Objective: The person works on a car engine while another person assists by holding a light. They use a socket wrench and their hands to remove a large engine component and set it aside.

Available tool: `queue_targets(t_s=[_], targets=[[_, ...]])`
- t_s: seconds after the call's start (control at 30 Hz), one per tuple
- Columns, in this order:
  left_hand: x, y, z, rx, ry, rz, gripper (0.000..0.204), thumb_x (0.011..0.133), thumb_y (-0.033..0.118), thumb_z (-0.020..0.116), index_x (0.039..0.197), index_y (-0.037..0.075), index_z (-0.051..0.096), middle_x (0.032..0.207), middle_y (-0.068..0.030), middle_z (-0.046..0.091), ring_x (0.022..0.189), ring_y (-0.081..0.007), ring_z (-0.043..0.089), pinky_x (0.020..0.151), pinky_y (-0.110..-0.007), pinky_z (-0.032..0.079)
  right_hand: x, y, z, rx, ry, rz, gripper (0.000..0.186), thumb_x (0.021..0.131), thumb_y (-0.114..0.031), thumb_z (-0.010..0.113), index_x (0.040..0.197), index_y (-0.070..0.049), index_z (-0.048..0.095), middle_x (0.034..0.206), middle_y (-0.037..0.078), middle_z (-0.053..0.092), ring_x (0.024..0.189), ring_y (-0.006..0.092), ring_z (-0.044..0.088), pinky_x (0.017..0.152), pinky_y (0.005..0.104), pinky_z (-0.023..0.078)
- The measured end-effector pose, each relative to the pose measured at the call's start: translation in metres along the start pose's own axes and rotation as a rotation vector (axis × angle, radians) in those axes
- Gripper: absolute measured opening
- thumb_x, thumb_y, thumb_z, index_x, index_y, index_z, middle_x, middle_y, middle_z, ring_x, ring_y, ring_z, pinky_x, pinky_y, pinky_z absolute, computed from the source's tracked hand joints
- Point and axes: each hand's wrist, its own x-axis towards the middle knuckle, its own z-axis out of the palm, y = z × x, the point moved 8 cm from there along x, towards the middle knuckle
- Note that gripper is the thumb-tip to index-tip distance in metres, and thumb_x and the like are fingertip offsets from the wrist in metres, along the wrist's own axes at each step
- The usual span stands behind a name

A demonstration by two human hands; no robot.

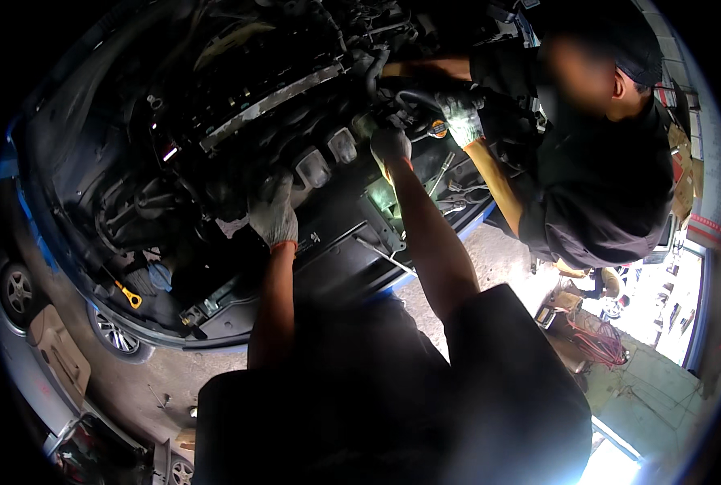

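Observation:
A dark part with a row of squarish, paler ports, which looks like an intake manifold [313,167], lies across the front of the open engine bay. My left hand [273,212], in a pale glove with an orange cuff, grips its left end; shadow hides the fingertips. At its right end my right hand [391,148], gloved too, is closed around the edge, the fingers partly hidden. Behind it runs the engine's long metal edge [275,105]. A co-worker's gloved hand [462,121] is at a black hose [417,99] just right of my right hand.
A co-worker [603,170] leans in from the right, one arm reaching across. A ratchet [441,174] and pliers [464,196] lie on the front panel, near a thin metal rod [386,257]. A yellow dipstick handle [130,296] and blue cap [160,276] sit at the left.

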Motion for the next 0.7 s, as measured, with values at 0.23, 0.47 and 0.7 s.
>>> queue_targets(t_s=[0.23, 0.47, 0.7], targets=[[0.018, -0.003, 0.012, -0.099, -0.062, -0.047, 0.042, 0.083, 0.014, 0.078, 0.116, -0.006, 0.064, 0.12, -0.0137, 0.066, 0.107, -0.0231, 0.063, 0.094, -0.033, 0.051, 0.065, 0.069, 0.047, 0.11, -0.048, 0.344, 0.057, 0.084, -0.05, 0.059, 0.118, -0.005, 0.068, 0.129, 0.019, 0.062, 0.121, 0.028, 0.06, 0.099, 0.0381, 0.048], [0.015, 0.0, 0.006, 0.085, -0.077, -0.134, 0.032, 0.084, 0.014, 0.076, 0.108, -0.005, 0.069, 0.117, -0.0125, 0.067, 0.107, -0.0218, 0.062, 0.095, -0.034, 0.049, -0.106, -0.03, -0.059, -0.391, 0.01, -0.266, 0.068, 0.081, -0.05, 0.067, 0.127, -0.002, 0.053, 0.119, 0.026, 0.057, 0.108, 0.044, 0.056, 0.087, 0.0539, 0.05], [0.008, -0.03, -0.001, 0.268, -0.119, 0.177, 0.026, 0.086, 0.008, 0.072, 0.109, -0.005, 0.07, 0.11, -0.0108, 0.071, 0.102, -0.021, 0.064, 0.094, -0.033, 0.049, -0.156, 0.053, -0.007, -0.385, -0.32, -0.338, 0.05, 0.088, -0.041, 0.063, 0.118, -0.002, 0.056, 0.106, 0.018, 0.06, 0.091, 0.0346, 0.061, 0.075, 0.043, 0.053]])
